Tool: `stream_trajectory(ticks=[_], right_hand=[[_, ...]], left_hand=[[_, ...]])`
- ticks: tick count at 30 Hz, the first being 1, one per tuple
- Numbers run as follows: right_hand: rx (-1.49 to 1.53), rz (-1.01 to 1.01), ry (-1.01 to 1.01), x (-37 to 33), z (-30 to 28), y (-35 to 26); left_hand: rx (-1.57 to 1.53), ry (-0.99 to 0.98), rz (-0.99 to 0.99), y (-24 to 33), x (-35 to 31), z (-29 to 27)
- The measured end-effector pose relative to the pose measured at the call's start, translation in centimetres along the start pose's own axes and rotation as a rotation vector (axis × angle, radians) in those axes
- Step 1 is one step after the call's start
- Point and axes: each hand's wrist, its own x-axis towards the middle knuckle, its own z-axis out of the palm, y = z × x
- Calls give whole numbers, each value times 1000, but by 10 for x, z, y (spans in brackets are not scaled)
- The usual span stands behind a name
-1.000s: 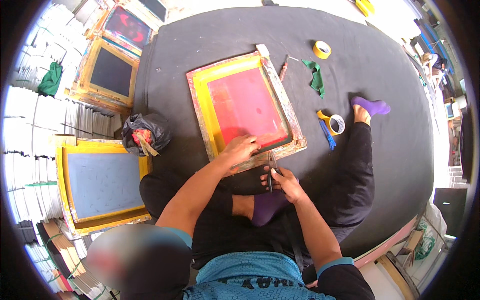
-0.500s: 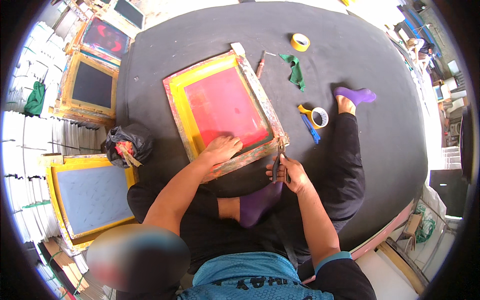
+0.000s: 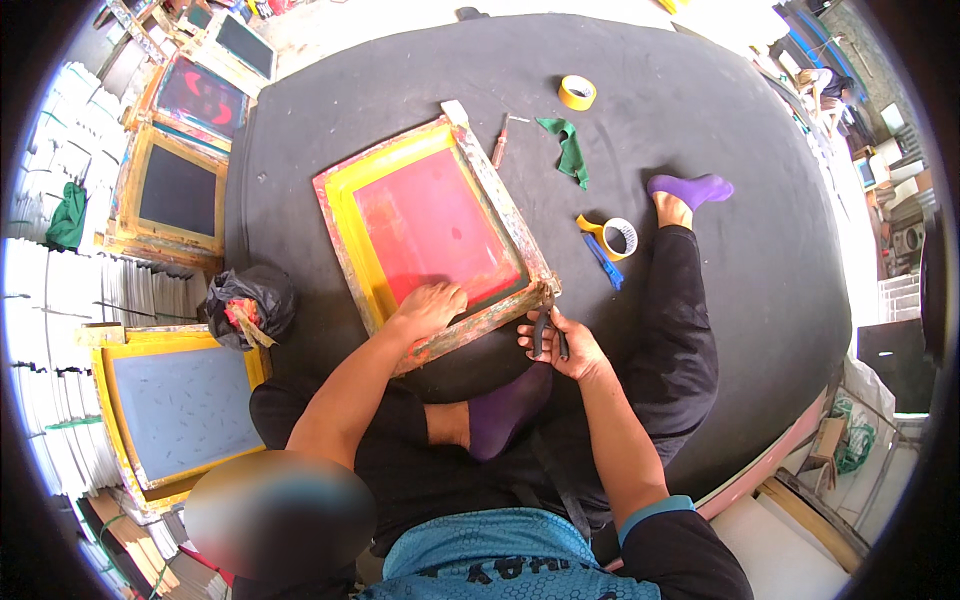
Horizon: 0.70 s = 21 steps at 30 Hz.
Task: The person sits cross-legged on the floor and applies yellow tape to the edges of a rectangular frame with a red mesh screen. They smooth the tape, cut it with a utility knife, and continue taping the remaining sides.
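Observation:
A screen printing frame (image 3: 488, 318) lies tilted before me, with pink-red mesh (image 3: 432, 225) bordered by yellow tape. My left hand (image 3: 430, 308) is closed over its near bar, the fingers curling onto the inner side. In my right hand (image 3: 572, 348) is a pair of dark-handled pliers (image 3: 542, 332), their jaws at the frame's near right corner. The handles stand apart. What the jaws touch is too small to make out.
Beyond the frame lie a screwdriver (image 3: 499, 146), a green cloth strip (image 3: 570, 155) and a yellow tape roll (image 3: 577, 93). Another tape roll (image 3: 620, 239) and a blue cutter (image 3: 603, 262) sit by my right leg. A black plastic bag (image 3: 262, 292) and several more frames (image 3: 180, 187) stand left.
The whole view has shifted slightly, moving the frame and tools a little left in the picture. Both hands keep nearly the same place on the frame, and the pliers stay at its corner.

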Motion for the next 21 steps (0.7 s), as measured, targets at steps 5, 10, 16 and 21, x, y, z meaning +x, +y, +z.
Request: stream_trajectory(ticks=[5,10,16,21], right_hand=[[32,18,66,7,-9,4],[-199,43,299,5,12,-2],[-573,-70,476,4,27,0],[-801,-154,591,13,32,11]], left_hand=[[-147,100,-51,3,-2,-4],[-201,157,-115,8,-11,-11],[-216,197,-192,15,-20,-18],[-251,337,-194,26,-29,-22]])
